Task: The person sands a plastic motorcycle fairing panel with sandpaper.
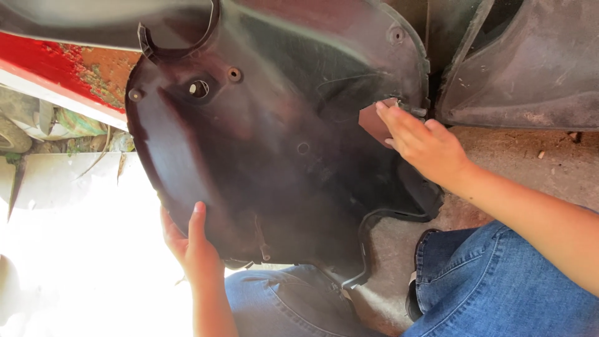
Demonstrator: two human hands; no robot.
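A large dark plastic liner [274, 143], curved like a wheel-arch shell, is held up in front of the knees, with its hollow inner face turned toward the camera. Its long axis runs from upper right to lower left, and the broad rounded end is pointed down toward the lap. The upper end is tucked under a grey body panel [93, 22] above the liner.

The left hand [190, 243] is closed on the liner's lower left edge, thumb laid on the inner face and fingers hidden behind the rim. The right hand [424, 146] is set against the liner's upper right edge, fingers stretched out and pressed together on a small flap beside a clip [417, 112]; whether anything is pinched there cannot be told.

Several holes are seen in the liner; one hole [198, 88] lies near its upper left. A red painted strip [56, 68] with rust is seen left of the liner. A second dark panel [530, 68] stands right of the liner, just beside its upper edge. Jeans [499, 287] are seen below the liner, over concrete ground [530, 162].
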